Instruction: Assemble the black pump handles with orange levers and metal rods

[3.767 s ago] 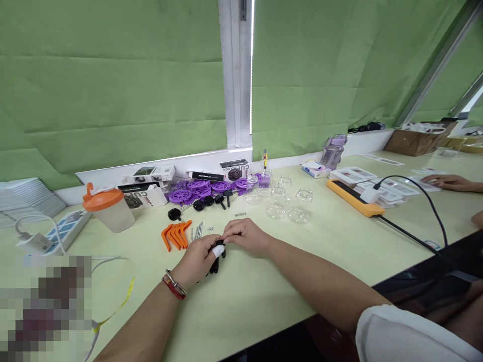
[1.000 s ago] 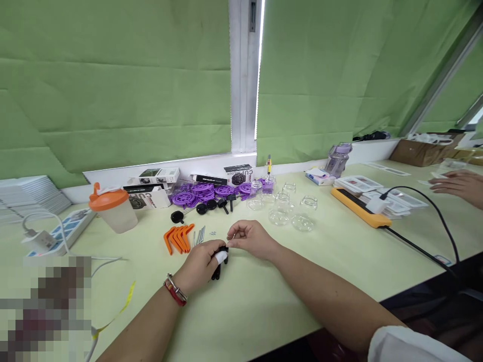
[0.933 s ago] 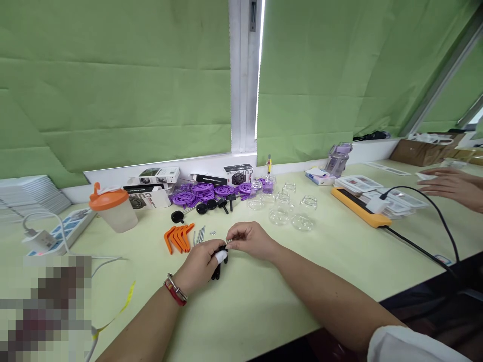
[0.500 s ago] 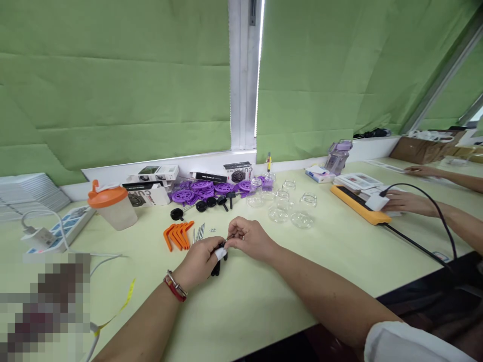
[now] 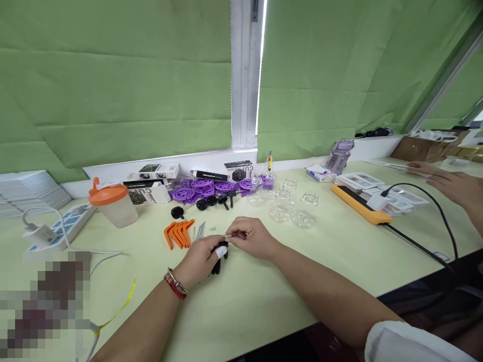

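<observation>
My left hand [image 5: 206,257], with white tape on the thumb, has its fingers closed at the left end of a small silvery ridged piece [image 5: 227,236] that looks like a spring. My right hand [image 5: 252,238] pinches the other end, its fingertips almost touching the left ones. Several black plastic pieces [image 5: 217,267] show below my left hand, partly covered by it. Just beyond, orange angled pieces [image 5: 178,234], metal rods [image 5: 199,231] and tiny metal bits [image 5: 213,229] lie on the table [image 5: 249,306].
Black round-headed pieces [image 5: 202,204], purple wheel-like parts [image 5: 204,188] and boxes [image 5: 149,192] line the back. Clear glass vessels [image 5: 302,217] stand right of them. An orange-lidded cup [image 5: 115,206] is left; a yellow-black power strip [image 5: 360,205] and a co-worker's hand [image 5: 449,181] are right.
The silvery ridged piece now shows more plainly between my fingertips, and my right fingers have shifted slightly. At right, the co-worker's nearer hand has moved back from the white trays.
</observation>
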A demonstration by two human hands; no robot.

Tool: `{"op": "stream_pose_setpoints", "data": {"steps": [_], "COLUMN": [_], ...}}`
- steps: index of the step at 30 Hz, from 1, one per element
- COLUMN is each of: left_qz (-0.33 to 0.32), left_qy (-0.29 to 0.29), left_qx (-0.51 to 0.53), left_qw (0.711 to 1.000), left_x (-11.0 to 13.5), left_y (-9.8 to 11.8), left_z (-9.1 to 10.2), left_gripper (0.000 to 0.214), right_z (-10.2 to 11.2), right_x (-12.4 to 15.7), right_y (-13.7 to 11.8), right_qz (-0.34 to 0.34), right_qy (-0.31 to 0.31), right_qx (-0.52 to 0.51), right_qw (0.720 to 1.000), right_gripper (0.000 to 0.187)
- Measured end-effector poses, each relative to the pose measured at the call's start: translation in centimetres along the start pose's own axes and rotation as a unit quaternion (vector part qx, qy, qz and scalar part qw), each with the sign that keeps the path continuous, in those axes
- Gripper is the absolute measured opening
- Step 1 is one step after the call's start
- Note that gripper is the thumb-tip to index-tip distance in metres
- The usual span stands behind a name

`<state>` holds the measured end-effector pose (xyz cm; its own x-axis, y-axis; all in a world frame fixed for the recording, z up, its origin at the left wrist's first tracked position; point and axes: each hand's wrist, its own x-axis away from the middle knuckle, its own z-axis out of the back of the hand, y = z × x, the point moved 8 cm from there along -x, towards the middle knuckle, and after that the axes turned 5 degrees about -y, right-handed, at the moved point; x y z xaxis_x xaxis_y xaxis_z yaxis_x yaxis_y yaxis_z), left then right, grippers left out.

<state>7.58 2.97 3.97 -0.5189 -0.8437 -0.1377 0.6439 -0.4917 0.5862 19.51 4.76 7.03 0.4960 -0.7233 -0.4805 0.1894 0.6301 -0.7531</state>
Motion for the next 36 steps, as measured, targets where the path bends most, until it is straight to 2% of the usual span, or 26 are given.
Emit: {"op": "stream_pose_setpoints", "data": {"steps": [10,17,23,31,36], "left_qz": [-0.002,0.002,0.005,-0.002,-0.001], "left_qy": [0.006,0.014,0.008,0.003,-0.002], "left_qx": [-0.013,-0.018,-0.015,-0.003,-0.004], "left_qw": [1.0,1.0,1.0,1.0,1.0], "left_x": [-0.1,0.0,0.0,-0.1,-0.1], "left_y": [-0.1,-0.2,-0.4,-0.2,0.1], "left_z": [0.1,0.1,-0.1,0.0,0.0], "left_gripper": [0.02,0.02,0.022,0.022,0.024], "right_z": [-0.9,-1.4,-1.6,-1.5,-1.8], "right_x": [-0.2,-0.1,0.1,0.2,0.1], "right_y": [-0.5,-0.7,0.4,0.9,0.5], "right_qz": [-0.006,0.011,-0.024,-0.042,0.012], "right_qy": [-0.061,-0.049,-0.009,-0.009,-0.038], "right_qx": [0.027,0.044,0.018,0.041,0.044], "right_qw": [0.998,0.998,1.0,0.998,0.998], "right_gripper": [0.015,0.016,0.019,0.008,0.003]}}
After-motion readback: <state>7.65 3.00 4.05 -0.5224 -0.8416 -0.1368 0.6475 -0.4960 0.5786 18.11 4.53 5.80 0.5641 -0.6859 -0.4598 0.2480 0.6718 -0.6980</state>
